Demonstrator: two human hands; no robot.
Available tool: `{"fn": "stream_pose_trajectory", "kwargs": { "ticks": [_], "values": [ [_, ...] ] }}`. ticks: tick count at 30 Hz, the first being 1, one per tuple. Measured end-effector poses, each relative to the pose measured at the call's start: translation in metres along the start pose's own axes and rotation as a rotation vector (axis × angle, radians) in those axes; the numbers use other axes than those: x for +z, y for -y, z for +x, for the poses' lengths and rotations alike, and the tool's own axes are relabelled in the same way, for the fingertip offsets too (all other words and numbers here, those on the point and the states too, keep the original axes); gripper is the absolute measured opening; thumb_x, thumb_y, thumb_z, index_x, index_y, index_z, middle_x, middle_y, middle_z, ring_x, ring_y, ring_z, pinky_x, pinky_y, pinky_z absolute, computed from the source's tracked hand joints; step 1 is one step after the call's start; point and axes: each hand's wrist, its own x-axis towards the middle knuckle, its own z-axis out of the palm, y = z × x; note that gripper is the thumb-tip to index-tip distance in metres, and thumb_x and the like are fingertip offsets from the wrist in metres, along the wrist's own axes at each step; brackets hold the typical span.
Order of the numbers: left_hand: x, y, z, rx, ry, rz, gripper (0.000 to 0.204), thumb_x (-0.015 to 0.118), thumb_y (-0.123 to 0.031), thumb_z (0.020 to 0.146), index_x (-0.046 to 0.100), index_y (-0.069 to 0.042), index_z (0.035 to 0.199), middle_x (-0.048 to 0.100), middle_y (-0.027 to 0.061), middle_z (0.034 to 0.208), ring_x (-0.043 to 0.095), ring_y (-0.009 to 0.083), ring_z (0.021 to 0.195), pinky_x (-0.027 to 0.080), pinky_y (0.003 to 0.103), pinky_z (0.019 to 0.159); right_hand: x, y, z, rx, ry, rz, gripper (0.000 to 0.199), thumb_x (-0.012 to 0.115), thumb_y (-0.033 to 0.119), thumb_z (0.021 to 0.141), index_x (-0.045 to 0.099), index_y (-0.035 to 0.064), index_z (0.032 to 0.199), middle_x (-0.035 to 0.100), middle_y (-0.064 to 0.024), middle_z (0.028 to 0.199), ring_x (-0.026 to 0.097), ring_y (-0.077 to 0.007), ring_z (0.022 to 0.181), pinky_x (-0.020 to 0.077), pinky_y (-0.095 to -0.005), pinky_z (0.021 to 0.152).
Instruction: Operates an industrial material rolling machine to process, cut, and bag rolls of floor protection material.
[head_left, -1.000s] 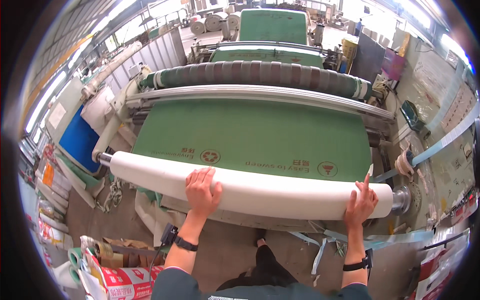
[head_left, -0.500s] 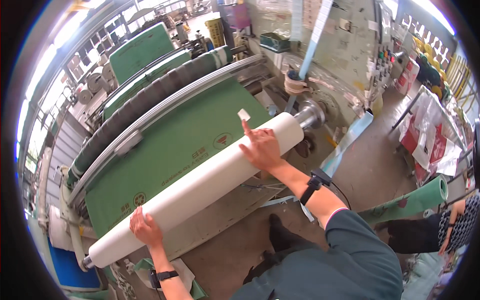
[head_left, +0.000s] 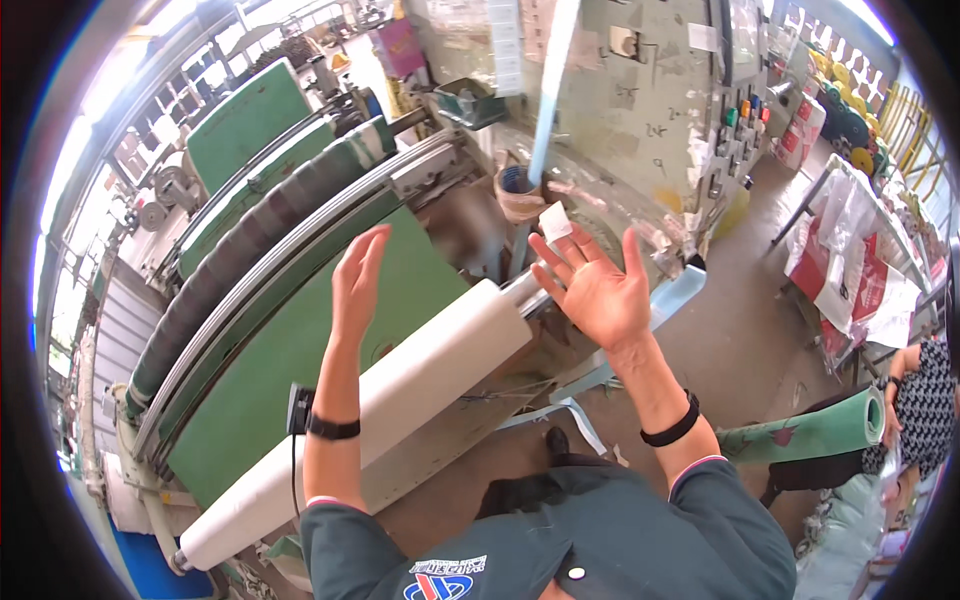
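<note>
Both my hands are raised above a long white roll (head_left: 430, 375) lying across the front of a machine. My left hand (head_left: 358, 285) is open and seen edge-on, its fingers straight and close together, over a green sheet (head_left: 270, 400). My right hand (head_left: 600, 295) is open, palm up with fingers spread, near the roll's right end. A small white square piece (head_left: 555, 220) sits at a fingertip of that hand, apparently stuck there. The green sheet runs behind the roll, and my left arm hides part of both.
A dark wrapped roller (head_left: 240, 255) and a metal rail cross the machine behind the sheet. Pale blue strips (head_left: 575, 420) trail at its right end. To the right, a green roll (head_left: 800, 430) lies beside another person (head_left: 915, 400). A rack with plastic-covered material (head_left: 850, 260) stands beyond.
Both hands have lifted off the white roll, and the right has turned palm up. The white piece remains at its fingertip. My view has shifted; the sheet's printed marks are mostly out of sight.
</note>
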Motion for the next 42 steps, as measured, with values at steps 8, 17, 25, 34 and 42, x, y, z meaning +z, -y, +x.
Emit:
{"fn": "stream_pose_trajectory", "kwargs": {
  "ticks": [8, 17, 25, 34, 42],
  "values": [
    [0.159, -0.021, 0.19, -0.121, 0.379, -0.622, 0.059, 0.042, -0.052, 0.097, 0.052, -0.005, 0.131, 0.058, 0.009, 0.128, 0.05, 0.0197, 0.122, 0.034, 0.036, 0.103, -0.006, 0.059, -0.008, -0.14, -0.069, -0.042, 0.074, 0.026, 0.064, 0.095, 0.034, 0.0095, 0.144, 0.037, -0.0201, 0.145, 0.03, -0.0333, 0.137, 0.0199, -0.0477, 0.113],
    [0.185, -0.064, 0.236, -0.001, 0.523, -0.436, 0.025, 0.069, -0.019, 0.086, 0.068, -0.002, 0.104, 0.069, 0.0026, 0.093, 0.06, 0.0101, 0.089, 0.043, 0.026, 0.082, 0.006, 0.08, -0.012, -0.428, -0.045, -1.055, 0.073, 0.033, 0.055, 0.097, 0.017, 0.0072, 0.151, 0.055, -0.0221, 0.128, 0.049, -0.0291, 0.122, 0.0294, -0.0409, 0.106],
    [0.159, -0.114, 0.189, -0.052, 0.571, -0.527, 0.03, 0.065, -0.022, 0.088, 0.061, 0.003, 0.104, 0.064, 0.0109, 0.098, 0.065, 0.0153, 0.085, 0.056, 0.031, 0.084, 0.069, 0.093, 0.101, -1.054, 0.04, -2.164, 0.081, 0.064, 0.027, 0.086, 0.02, 0.0001, 0.148, 0.057, -0.0157, 0.125, 0.049, -0.0307, 0.119, 0.0324, -0.0417, 0.101],
    [0.147, -0.127, 0.153, -0.076, 0.385, -0.674, 0.018, 0.061, -0.014, 0.089, 0.059, 0.002, 0.098, 0.064, 0.0082, 0.088, 0.064, 0.0129, 0.08, 0.058, 0.026, 0.069, 0.065, 0.057, 0.1, -1.147, 0.189, -2.335, 0.077, 0.066, 0.028, 0.082, 0.03, -0.0036, 0.143, 0.06, -0.0125, 0.122, 0.048, -0.0312, 0.116, 0.0325, -0.0435, 0.099],
    [0.079, -0.051, 0.104, 0.18, 0.138, -0.292, 0.031, 0.062, -0.021, 0.093, 0.057, -0.001, 0.116, 0.061, 0.0068, 0.11, 0.057, 0.0145, 0.104, 0.047, 0.03, 0.088, 0.005, -0.025, 0.039, -0.553, 0.282, -1.996, 0.083, 0.075, 0.031, 0.076, 0.035, -0.003, 0.141, 0.04, -0.0259, 0.141, 0.056, -0.0326, 0.098, 0.0445, -0.0437, 0.086]
  ]
}}
